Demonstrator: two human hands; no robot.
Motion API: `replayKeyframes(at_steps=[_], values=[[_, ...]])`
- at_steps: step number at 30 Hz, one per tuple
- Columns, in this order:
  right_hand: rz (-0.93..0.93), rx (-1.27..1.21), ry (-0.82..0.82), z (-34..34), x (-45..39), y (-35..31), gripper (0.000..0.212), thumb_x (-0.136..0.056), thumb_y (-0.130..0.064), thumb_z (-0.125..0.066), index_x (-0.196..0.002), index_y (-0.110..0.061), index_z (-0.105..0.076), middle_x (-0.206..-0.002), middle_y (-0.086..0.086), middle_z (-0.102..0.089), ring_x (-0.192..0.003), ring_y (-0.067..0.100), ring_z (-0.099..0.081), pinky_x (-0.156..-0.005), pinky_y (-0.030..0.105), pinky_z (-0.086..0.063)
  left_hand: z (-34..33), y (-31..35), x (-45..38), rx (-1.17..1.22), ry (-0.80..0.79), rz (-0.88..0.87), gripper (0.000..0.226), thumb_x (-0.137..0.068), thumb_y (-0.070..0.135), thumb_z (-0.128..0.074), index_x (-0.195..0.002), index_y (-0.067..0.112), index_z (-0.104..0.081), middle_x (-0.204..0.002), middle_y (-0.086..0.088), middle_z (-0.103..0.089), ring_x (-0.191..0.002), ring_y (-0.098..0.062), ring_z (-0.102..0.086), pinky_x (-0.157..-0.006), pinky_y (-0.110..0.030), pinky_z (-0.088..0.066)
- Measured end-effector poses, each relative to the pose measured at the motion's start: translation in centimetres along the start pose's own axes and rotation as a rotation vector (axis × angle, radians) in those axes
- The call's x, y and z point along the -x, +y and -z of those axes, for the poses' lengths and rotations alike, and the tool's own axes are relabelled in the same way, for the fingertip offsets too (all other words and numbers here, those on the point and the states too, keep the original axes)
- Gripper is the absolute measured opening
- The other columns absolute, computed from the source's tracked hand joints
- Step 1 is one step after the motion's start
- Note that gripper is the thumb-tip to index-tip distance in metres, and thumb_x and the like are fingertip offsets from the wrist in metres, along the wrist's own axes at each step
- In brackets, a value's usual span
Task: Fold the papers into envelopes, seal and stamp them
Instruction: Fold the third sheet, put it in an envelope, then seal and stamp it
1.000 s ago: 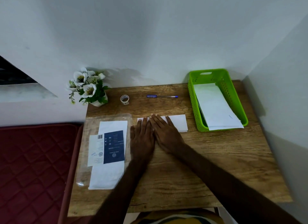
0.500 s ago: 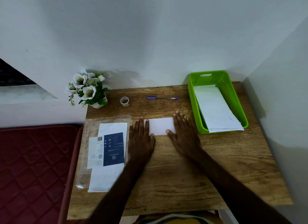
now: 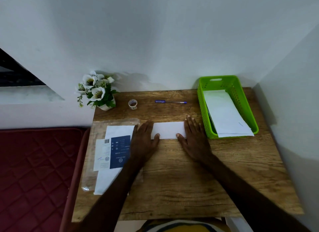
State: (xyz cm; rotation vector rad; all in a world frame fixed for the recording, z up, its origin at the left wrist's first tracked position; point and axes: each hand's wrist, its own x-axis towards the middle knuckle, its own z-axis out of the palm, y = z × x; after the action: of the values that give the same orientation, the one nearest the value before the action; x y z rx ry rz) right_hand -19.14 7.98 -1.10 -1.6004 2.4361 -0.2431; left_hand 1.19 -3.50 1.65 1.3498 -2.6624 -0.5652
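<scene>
A folded white paper (image 3: 168, 129) lies flat on the wooden table (image 3: 181, 180). My left hand (image 3: 144, 138) presses palm-down on its left end, fingers spread. My right hand (image 3: 194, 136) lies flat on its right end, thumb on the paper's near edge. Neither hand grips anything. A clear plastic pack of white envelopes (image 3: 110, 155) with a blue label lies to the left, partly under my left forearm. A green basket (image 3: 203, 111) at the right holds white paper sheets (image 3: 224, 114).
A small roll of tape (image 3: 132, 104) and a blue pen (image 3: 170, 102) lie near the back edge. A pot of white flowers (image 3: 96, 92) stands at the back left corner. Walls close the back and right. A red mattress (image 3: 34, 171) sits left of the table.
My hands started side by side on the paper's left part. The right hand has slid right along the paper to its far end, and the left hand has stayed at the left end.
</scene>
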Motion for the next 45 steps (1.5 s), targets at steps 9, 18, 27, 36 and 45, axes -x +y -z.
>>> replayKeyframes(at_steps=[9,18,27,36,45], values=[[0.320,-0.195,0.171,1.8,4.3,-6.9,0.040,-0.103,-0.038,-0.041,-0.125,-0.018,-0.068,-0.145,0.005,-0.056,-0.144,0.025,-0.039,-0.119,0.050,-0.032,5.3,-10.2,2.4,-0.091,0.260,-0.136,0.043,-0.101,0.035,-0.051,-0.137,0.014,-0.060,-0.142,-0.011,-0.061,-0.135,-0.028,-0.052,-0.115,-0.050,-0.038],[0.773,-0.242,-0.136,-1.0,9.0,-15.7,0.033,-0.099,-0.041,-0.056,-0.114,-0.018,-0.073,-0.114,0.002,-0.066,-0.109,0.020,-0.051,-0.089,0.038,-0.048,5.7,-16.9,5.0,-0.240,0.292,-0.244,0.041,-0.104,0.029,-0.047,-0.137,0.009,-0.062,-0.146,-0.012,-0.057,-0.140,-0.030,-0.050,-0.113,-0.059,-0.037],[0.727,-0.188,-0.243,-2.8,9.6,-19.2,0.032,-0.091,-0.039,-0.068,-0.111,-0.014,-0.069,-0.114,0.009,-0.063,-0.109,0.029,-0.052,-0.090,0.044,-0.045,5.4,-17.5,5.3,-0.219,0.178,-0.191,0.047,-0.104,0.035,-0.040,-0.143,0.014,-0.056,-0.151,-0.006,-0.053,-0.143,-0.026,-0.047,-0.112,-0.059,-0.038],[0.748,-0.343,-0.234,-1.5,10.0,-20.1,0.021,-0.095,-0.029,-0.062,-0.099,-0.009,-0.069,-0.104,0.010,-0.060,-0.097,0.025,-0.051,-0.081,0.044,-0.046,5.7,-17.1,5.3,-0.219,0.115,-0.186,0.048,-0.103,0.031,-0.038,-0.145,0.014,-0.054,-0.154,-0.006,-0.050,-0.144,-0.025,-0.045,-0.113,-0.052,-0.037],[0.615,-0.638,-0.284,4.4,11.1,-21.1,0.026,-0.106,-0.038,-0.045,-0.115,-0.017,-0.058,-0.098,0.008,-0.071,-0.082,0.023,-0.065,-0.070,0.034,-0.051,7.1,-16.8,5.0,-0.200,0.156,-0.215,0.047,-0.102,0.030,-0.042,-0.141,0.012,-0.059,-0.147,-0.009,-0.057,-0.137,-0.031,-0.052,-0.111,-0.059,-0.040]])
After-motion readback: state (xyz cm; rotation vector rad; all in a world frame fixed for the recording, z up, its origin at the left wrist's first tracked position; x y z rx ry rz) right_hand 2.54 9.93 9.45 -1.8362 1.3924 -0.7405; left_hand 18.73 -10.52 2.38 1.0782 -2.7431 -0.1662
